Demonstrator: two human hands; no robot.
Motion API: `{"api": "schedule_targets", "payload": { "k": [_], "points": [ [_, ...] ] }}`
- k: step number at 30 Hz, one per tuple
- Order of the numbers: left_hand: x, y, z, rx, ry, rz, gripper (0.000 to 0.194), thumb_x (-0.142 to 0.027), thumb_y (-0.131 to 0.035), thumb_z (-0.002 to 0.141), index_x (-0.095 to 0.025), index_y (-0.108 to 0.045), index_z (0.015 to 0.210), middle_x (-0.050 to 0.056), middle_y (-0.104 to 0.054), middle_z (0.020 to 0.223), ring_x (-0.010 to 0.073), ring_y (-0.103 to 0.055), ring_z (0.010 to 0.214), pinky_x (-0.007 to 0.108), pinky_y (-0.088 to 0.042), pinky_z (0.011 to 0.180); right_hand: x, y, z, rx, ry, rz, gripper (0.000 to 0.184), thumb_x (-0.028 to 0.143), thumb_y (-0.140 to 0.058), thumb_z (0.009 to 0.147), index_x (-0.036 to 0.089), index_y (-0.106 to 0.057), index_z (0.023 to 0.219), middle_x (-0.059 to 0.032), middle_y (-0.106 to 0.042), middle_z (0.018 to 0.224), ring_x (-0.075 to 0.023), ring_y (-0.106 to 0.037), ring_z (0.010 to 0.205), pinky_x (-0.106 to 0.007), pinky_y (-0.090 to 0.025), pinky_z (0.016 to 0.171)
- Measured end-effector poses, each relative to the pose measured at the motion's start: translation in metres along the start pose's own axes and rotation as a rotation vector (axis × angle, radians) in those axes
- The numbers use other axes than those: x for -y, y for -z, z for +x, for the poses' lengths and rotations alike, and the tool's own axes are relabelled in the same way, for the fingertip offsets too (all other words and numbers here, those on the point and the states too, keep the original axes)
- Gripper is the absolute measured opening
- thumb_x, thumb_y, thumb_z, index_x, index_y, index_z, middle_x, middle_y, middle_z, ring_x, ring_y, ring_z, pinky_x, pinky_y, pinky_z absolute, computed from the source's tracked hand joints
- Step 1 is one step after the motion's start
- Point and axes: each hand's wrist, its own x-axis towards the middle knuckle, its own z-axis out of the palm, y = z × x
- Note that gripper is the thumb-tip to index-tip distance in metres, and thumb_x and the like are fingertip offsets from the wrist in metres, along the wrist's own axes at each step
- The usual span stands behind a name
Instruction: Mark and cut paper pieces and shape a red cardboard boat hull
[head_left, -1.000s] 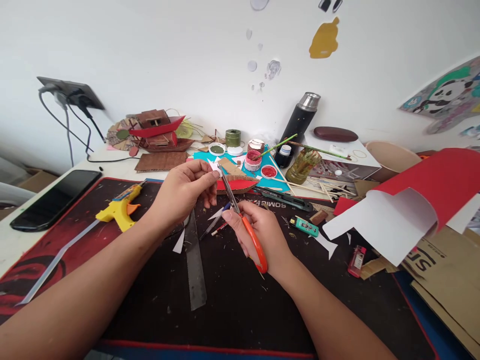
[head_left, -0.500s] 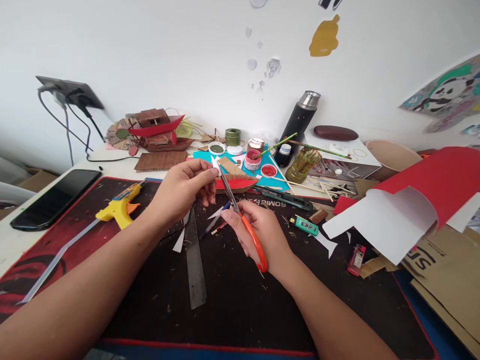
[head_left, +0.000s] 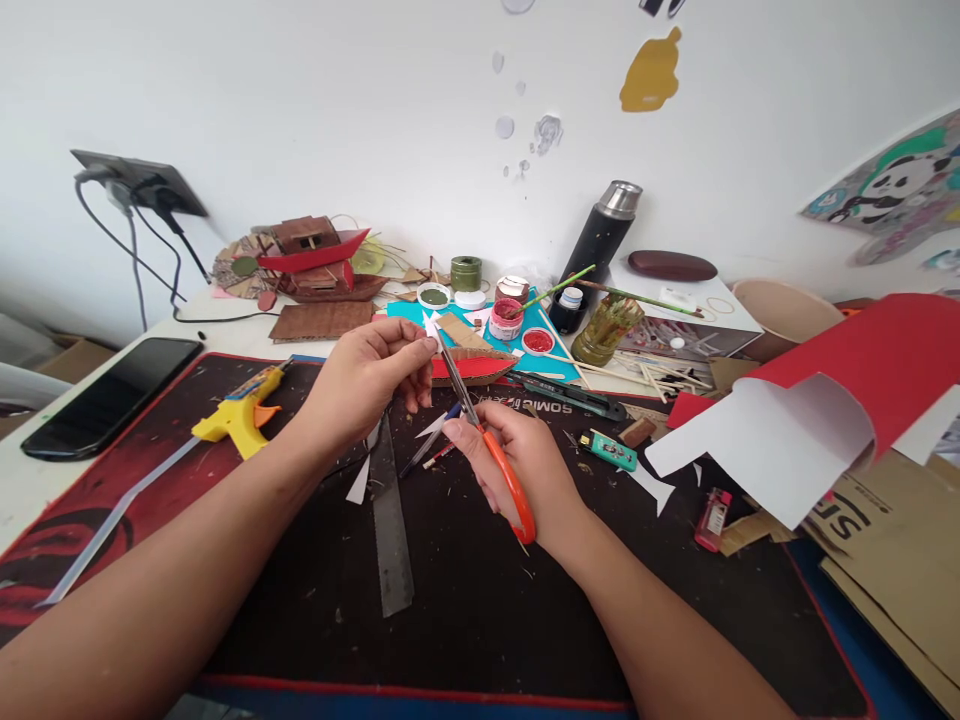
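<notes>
Between the fingertips of my left hand is a small piece of white paper, mostly hidden by the fingers. My right hand is wrapped round the orange handles of a pair of scissors. The blades point up and away, and their tips meet the paper at my left fingertips. Behind the blades lies a red cardboard boat hull. Below my hands, a metal ruler, a pen and a white paper scrap rest on the dark mat.
At left are a yellow glue gun and a phone. Model boats, paint pots and a black thermos stand at the back. To the right lie a green lighter, a utility knife and rolled red paper.
</notes>
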Motion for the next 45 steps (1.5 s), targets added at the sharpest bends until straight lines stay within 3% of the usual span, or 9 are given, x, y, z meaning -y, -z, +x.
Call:
{"api": "schedule_targets", "payload": {
  "k": [21, 32, 45],
  "points": [
    [-0.006, 0.0, 0.002, -0.014, 0.035, -0.035, 0.022, -0.028, -0.083, 0.08, -0.019, -0.064, 0.077, -0.002, -0.065, 0.057, 0.013, -0.062, 0.044, 0.021, -0.044, 0.039, 0.004, 0.0, 0.0, -0.01, -0.006, -0.026, 0.05, 0.071, -0.068, 0.097, 0.023, -0.063, 0.084, 0.0071, -0.051, 0.049, -0.011, -0.045, 0.04, -0.024, -0.033, 0.044],
    [-0.008, 0.004, 0.003, -0.009, 0.061, 0.007, 0.027, -0.034, -0.084, 0.079, -0.02, -0.061, 0.076, -0.002, -0.064, 0.057, 0.0126, -0.06, 0.044, 0.022, -0.044, 0.039, 0.001, 0.0, 0.001, -0.001, -0.038, -0.045, 0.047, 0.07, -0.068, 0.097, 0.024, -0.068, 0.091, 0.0067, -0.049, 0.051, -0.0127, -0.047, 0.041, -0.025, -0.032, 0.044],
    [-0.006, 0.01, 0.004, 0.015, 0.081, 0.031, 0.028, -0.035, -0.086, 0.077, -0.02, -0.063, 0.08, -0.002, -0.064, 0.052, 0.0125, -0.057, 0.04, 0.021, -0.041, 0.038, 0.0, 0.0, 0.001, -0.026, -0.004, -0.112, 0.048, 0.069, -0.069, 0.096, 0.023, -0.065, 0.085, 0.0075, -0.044, 0.056, -0.0114, -0.042, 0.046, -0.026, -0.033, 0.049]
  ]
}}
